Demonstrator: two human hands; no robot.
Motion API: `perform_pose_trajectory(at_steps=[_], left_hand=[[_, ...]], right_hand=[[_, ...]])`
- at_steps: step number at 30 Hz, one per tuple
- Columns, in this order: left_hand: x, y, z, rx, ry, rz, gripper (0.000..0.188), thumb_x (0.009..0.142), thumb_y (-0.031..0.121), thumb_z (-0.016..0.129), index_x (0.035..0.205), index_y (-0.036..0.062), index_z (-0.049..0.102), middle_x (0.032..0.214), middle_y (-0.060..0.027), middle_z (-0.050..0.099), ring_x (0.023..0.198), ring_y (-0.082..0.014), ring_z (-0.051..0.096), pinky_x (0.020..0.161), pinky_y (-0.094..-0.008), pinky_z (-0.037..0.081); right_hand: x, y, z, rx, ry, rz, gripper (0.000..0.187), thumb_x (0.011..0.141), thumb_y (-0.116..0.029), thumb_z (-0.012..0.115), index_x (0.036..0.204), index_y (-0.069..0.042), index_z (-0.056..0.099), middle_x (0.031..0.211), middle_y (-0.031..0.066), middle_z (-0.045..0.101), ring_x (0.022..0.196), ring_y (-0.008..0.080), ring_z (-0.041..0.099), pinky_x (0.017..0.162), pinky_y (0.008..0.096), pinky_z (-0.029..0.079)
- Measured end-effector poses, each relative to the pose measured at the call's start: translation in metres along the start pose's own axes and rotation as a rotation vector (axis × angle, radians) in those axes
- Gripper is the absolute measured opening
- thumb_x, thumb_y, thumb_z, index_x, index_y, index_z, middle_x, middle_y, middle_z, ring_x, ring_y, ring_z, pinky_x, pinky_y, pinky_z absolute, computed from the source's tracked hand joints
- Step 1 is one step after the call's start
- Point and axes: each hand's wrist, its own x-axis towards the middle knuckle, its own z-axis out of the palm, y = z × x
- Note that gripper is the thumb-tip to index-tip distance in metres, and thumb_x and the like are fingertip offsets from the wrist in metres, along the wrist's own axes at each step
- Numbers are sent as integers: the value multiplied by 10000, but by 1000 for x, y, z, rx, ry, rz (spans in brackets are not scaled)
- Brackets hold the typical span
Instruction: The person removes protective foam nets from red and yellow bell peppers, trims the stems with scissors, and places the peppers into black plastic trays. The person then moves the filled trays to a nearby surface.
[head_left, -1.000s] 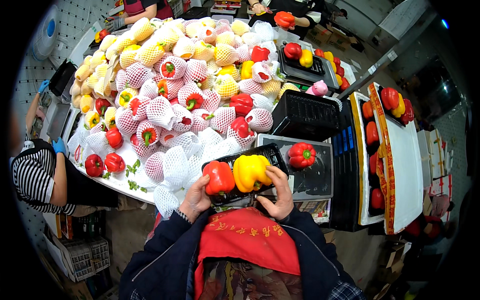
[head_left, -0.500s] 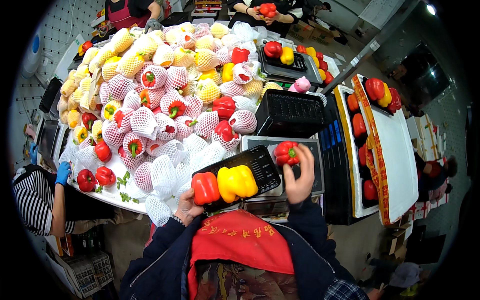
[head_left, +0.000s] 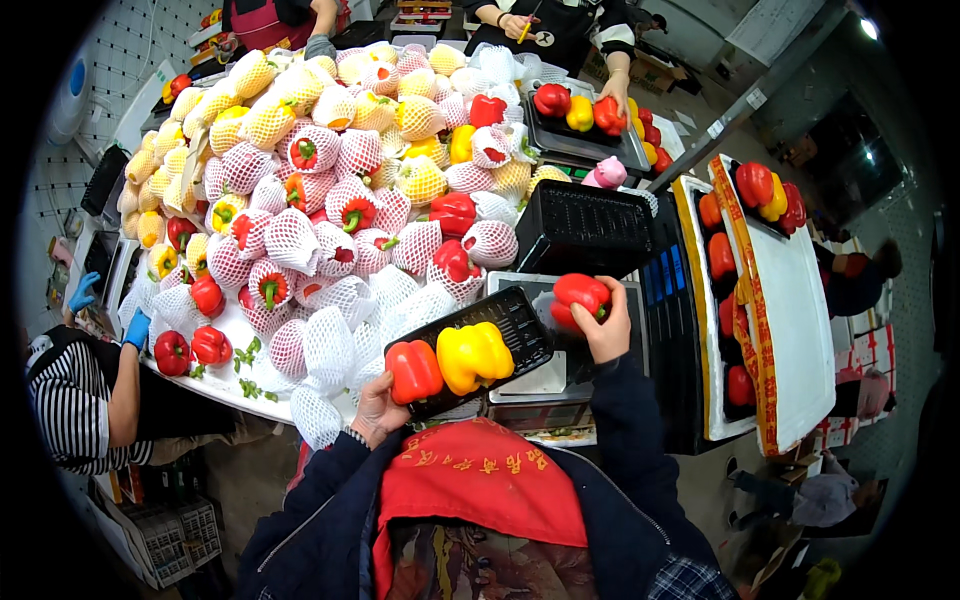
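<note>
At the near edge of the round table (head_left: pixel 230 385), in the head view, the left hand (head_left: pixel 378 410) gripped the lower corner of a black plastic tray (head_left: pixel 515 325), tilted up toward the right. An orange-red pepper (head_left: pixel 413 370) and a yellow pepper (head_left: pixel 473 356) lay side by side in the tray, touching. The right hand (head_left: pixel 605 330) was clenched around a red pepper (head_left: pixel 580 296), held just beyond the tray's upper end and above a flat scale (head_left: pixel 555 370). Behind it stood a stack of black trays (head_left: pixel 590 225). Peppers in white foam netting (head_left: pixel 340 200) were heaped across the table. At the left a person in a striped top wore blue gloves (head_left: pixel 135 328). At the far side another person's hand (head_left: pixel 612 95) touched peppers in a tray there.
</note>
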Motion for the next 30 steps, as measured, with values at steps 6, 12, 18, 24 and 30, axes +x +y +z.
perform_pose_trajectory(at_steps=[6, 12, 18, 24, 30], left_hand=[[9, -6, 5, -29, 3, -56, 550, 880, 258, 730, 1358, 53, 552, 1319, -108, 640, 1229, -278, 594, 1104, -470, 404], [8, 8, 16, 68, -31, -180, 559, 914, 289, 673, 1403, 72, 512, 1373, -115, 604, 1267, -303, 565, 1114, -500, 385], [-7, 23, 63, 306, 26, -183, 680, 931, 379, 693, 1489, 122, 401, 1418, -87, 559, 1263, -267, 571, 1025, -515, 476], [-11, 17, 70, 494, 214, -101, 606, 920, 343, 711, 1421, 121, 450, 1322, -74, 591, 1146, -211, 616, 909, -472, 541], [-10, 18, 46, 289, 92, -55, 541, 916, 294, 713, 1369, 78, 509, 1268, -67, 616, 1120, -184, 624, 959, -374, 513]], right_hand=[[-49, -11, 53, 272, -93, -160, 691, 767, -105, 800, 1352, -50, 437, 1453, 181, 442, 1326, 300, 461, 1105, 401, 380], [-55, 22, 48, 495, -104, 104, 430, 950, -242, 699, 1245, -19, 478, 1344, 136, 549, 1027, 165, 566, 923, 323, 478], [-34, 23, 51, 132, -254, 151, 628, 928, -415, 699, 1358, -28, 457, 1225, 197, 625, 1075, 296, 641, 947, 384, 493], [-28, 11, 46, 79, -394, 167, 681, 904, -447, 728, 1381, -53, 444, 1177, 203, 650, 1085, 287, 649, 946, 384, 500], [-11, 5, 38, 478, -590, 436, 605, 920, -356, 741, 1352, -65, 431, 1128, 168, 663, 1026, 176, 644, 889, 335, 520]])
